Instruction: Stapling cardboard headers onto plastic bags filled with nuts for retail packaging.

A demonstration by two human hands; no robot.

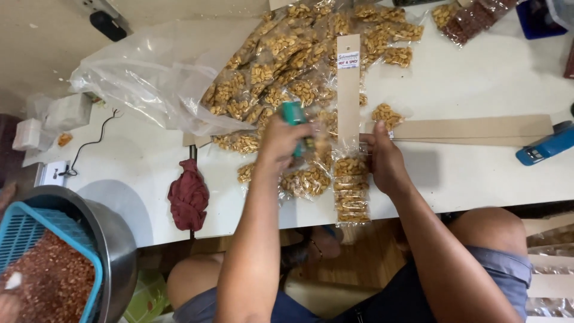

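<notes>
My left hand (281,143) grips a green stapler (294,113), raised just above the white table (472,173). My right hand (385,161) pinches a long brown cardboard strip (348,90) that lies pointing away from me. Small clear packets of peanuts (351,191) hang from the strip's near end, over the table's front edge. More nut packets (308,179) lie between my two hands.
A heap of peanut packets (299,60) spills from a large clear plastic bag (149,78) at the back. Spare cardboard strips (478,128) and a blue stapler (547,146) lie right. A red cloth (188,197), a steel bowl (113,239) with a blue basket (36,230) of reddish nuts sit left.
</notes>
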